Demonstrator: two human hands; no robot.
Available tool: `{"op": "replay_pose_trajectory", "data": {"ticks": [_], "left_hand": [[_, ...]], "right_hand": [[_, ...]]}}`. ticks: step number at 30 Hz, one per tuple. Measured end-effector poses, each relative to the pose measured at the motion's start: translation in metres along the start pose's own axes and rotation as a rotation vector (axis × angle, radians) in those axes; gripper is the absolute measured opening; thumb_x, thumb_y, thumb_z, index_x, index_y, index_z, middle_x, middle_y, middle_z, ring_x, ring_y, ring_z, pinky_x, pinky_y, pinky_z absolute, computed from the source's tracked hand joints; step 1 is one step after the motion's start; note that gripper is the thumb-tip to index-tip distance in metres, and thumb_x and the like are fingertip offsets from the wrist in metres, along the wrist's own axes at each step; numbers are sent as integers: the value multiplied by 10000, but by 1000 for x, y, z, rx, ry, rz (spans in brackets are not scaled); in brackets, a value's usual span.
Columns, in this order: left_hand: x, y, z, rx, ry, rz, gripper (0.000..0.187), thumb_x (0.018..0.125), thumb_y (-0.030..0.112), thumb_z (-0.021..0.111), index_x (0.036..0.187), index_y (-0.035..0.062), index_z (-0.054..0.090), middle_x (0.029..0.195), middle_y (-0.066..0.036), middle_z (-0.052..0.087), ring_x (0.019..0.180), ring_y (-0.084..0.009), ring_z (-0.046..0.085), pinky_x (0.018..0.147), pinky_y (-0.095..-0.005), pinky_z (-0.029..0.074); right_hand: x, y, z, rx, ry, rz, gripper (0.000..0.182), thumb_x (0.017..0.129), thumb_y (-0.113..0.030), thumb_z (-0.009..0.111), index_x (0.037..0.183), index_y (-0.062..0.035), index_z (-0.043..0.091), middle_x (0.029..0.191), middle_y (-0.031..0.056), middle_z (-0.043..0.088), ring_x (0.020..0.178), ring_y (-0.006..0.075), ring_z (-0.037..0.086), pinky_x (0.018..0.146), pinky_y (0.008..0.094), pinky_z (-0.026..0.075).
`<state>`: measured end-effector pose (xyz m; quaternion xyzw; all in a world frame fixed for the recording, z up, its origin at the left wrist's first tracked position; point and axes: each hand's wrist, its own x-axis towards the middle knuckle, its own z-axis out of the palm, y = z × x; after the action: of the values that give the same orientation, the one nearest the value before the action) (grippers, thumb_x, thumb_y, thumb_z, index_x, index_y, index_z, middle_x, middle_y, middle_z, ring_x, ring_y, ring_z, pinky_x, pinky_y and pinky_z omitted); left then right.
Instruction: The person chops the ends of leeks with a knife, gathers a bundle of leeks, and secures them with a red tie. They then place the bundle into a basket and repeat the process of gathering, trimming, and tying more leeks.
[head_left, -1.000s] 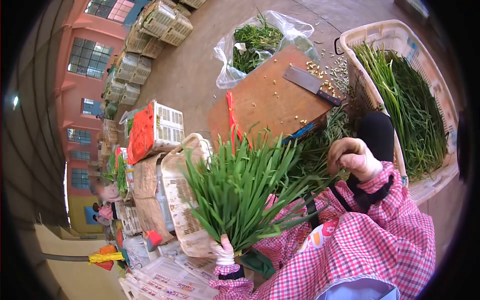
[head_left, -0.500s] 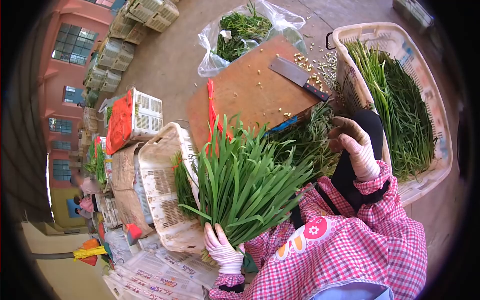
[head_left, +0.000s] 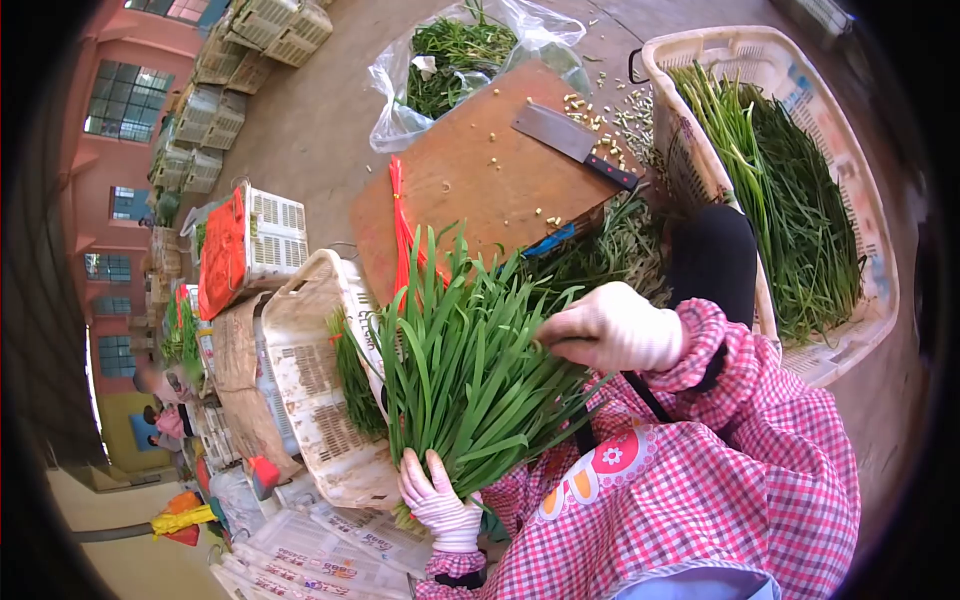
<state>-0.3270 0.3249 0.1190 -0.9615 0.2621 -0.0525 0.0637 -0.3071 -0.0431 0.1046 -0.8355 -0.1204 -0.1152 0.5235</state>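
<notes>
A thick bunch of green garlic chives (head_left: pixel 470 370) rests across my lap, its leaf tips fanned upward. My left hand (head_left: pixel 440 500), in a white glove, is closed around the lower stalks. Above the right edge of the bunch is my right hand (head_left: pixel 615 330), also gloved, its fingertips pressed together at the leaves. Whatever may be between those fingertips is too small to make out. Beyond the bunch lies a wooden board (head_left: pixel 450 190) bearing a cleaver (head_left: pixel 565 140), cut stalk ends and red ties (head_left: pixel 402 215).
At right stands a white crate (head_left: pixel 885 290) of chives. Another crate (head_left: pixel 300 370) at left holds a tied bunch (head_left: pixel 355 385). Behind the board sits a clear plastic bag (head_left: pixel 390 110) of greens. Stacked crates (head_left: pixel 210 120) and people (head_left: pixel 170 395) are farther left.
My right hand has moved left from beside my knee to the chive leaves, and its fingers have closed together. My left hand keeps its hold on the bunch. The view has shifted slightly.
</notes>
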Motion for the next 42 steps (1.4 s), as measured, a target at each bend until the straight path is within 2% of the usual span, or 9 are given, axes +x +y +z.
{"op": "replay_pose_trajectory", "data": {"ticks": [10, 20, 22, 24, 26, 31, 36, 40, 42], "left_hand": [[2, 2, -3, -29, -2, 1, 745, 818, 488, 555, 1362, 23, 348, 1410, -244, 323, 1259, -433, 349, 1031, -562, 287], [3, 1, -2, -30, -21, 21, 761, 807, 479, 562, 1362, 7, 343, 1405, -248, 326, 1255, -435, 352, 1030, -551, 290], [-1, -6, 4, -29, -48, -4, 861, 802, 556, 481, 1421, -4, 270, 1435, -265, 280, 1273, -444, 334, 1042, -540, 271], [-4, -8, 5, -56, -46, -6, 895, 789, 576, 484, 1439, 7, 249, 1444, -256, 275, 1281, -439, 331, 1048, -534, 271], [-6, -9, 4, -116, -47, -46, 927, 782, 619, 475, 1448, 18, 242, 1455, -243, 270, 1291, -433, 325, 1058, -525, 268], [-1, -5, 2, -134, -40, -67, 942, 818, 724, 338, 1421, 3, 276, 1439, -246, 287, 1265, -439, 338, 1039, -540, 270], [2, -5, -3, -76, -80, -25, 957, 727, 561, 558, 1448, 17, 240, 1462, -231, 262, 1295, -431, 322, 1062, -520, 273], [0, -1, -1, 51, -99, -24, 900, 683, 435, 616, 1414, 27, 287, 1458, -222, 266, 1308, -414, 302, 1068, -522, 253], [2, 3, -3, 49, -74, -45, 863, 685, 418, 632, 1391, 33, 316, 1446, -219, 283, 1305, -405, 303, 1065, -535, 243]], "right_hand": [[36, 4, 36, -318, -185, -17, 270, 751, -299, 682, 966, -140, 643, 603, 113, 582, 607, 336, 621, 537, 446, 486], [39, 14, 52, -252, -190, -88, 258, 745, -234, 676, 947, -91, 601, 698, 121, 589, 659, 296, 628, 581, 409, 493], [37, 11, 39, 483, 144, 135, 197, 813, -224, 635, 915, -57, 610, 682, 121, 589, 644, 232, 625, 601, 398, 487], [28, 7, 2, 960, 292, 514, 267, 861, -262, 622, 950, -12, 592, 712, 38, 595, 604, 129, 557, 562, 298, 457], [4, 20, -27, 1195, 311, 314, 233, 857, -180, 614, 1021, -14, 603, 768, 29, 601, 654, 108, 553, 601, 265, 466], [-46, 11, -58, 606, 33, 70, 375, 848, -151, 663, 1195, -30, 587, 998, 45, 643, 909, 138, 586, 808, 331, 485], [-52, -3, -14, -170, -267, 293, 406, 793, -432, 668, 981, -73, 648, 703, 183, 619, 698, 363, 628, 629, 427, 503], [-51, 16, 35, -102, -128, 138, 275, 804, -338, 670, 910, -85, 664, 736, 145, 627, 703, 332, 632, 623, 412, 492], [-50, 8, 35, 32, -164, 220, 211, 767, -245, 715, 863, -64, 669, 782, 137, 636, 742, 341, 621, 654, 387, 499]]}}
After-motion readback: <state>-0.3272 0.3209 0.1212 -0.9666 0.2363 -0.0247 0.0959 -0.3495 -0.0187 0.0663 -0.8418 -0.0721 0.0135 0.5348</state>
